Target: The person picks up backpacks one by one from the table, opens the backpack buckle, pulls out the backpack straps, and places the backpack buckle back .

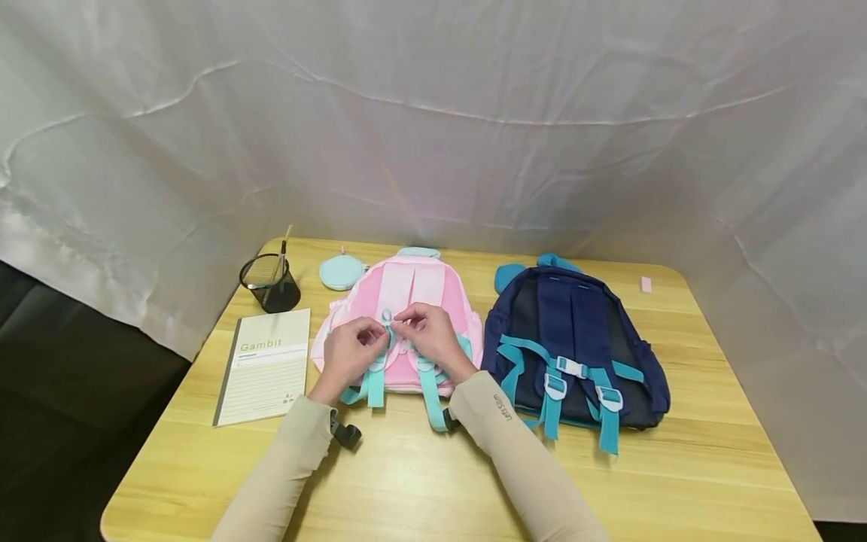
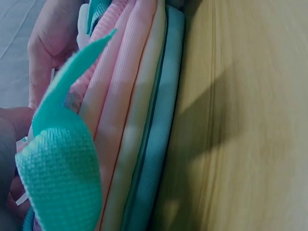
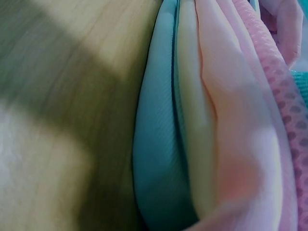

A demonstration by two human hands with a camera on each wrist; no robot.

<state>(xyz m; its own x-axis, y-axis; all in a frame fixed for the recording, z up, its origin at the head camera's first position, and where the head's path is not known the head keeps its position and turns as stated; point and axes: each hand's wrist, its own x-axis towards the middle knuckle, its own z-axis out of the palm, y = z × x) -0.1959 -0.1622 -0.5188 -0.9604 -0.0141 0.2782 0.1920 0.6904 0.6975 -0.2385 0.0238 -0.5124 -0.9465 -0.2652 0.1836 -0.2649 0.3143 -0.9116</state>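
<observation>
A pink backpack [image 1: 455,297] lies on the table with its shoulder straps facing up. Over its middle, my left hand [image 1: 354,348] and right hand [image 1: 430,331] meet, thumbs and fingertips pinching a narrow teal chest strap [image 1: 387,316] that loops up between them. The fingers cover most of whatever joins the strap there. Teal webbing tails [image 1: 375,388] with pale buckles hang below the hands toward the front edge. In the left wrist view a wide teal strap [image 2: 60,173] crosses close in front of the pink bag side. The right wrist view shows the bag's layered side [image 3: 226,96].
To the right lies a navy backpack [image 1: 612,316], its white chest buckle [image 1: 571,366] fastened. A notebook [image 1: 267,369], a black mesh pen cup [image 1: 279,293] and a round light-blue pouch [image 1: 342,272] are at the left. A small pink block [image 1: 646,284] sits at the back right.
</observation>
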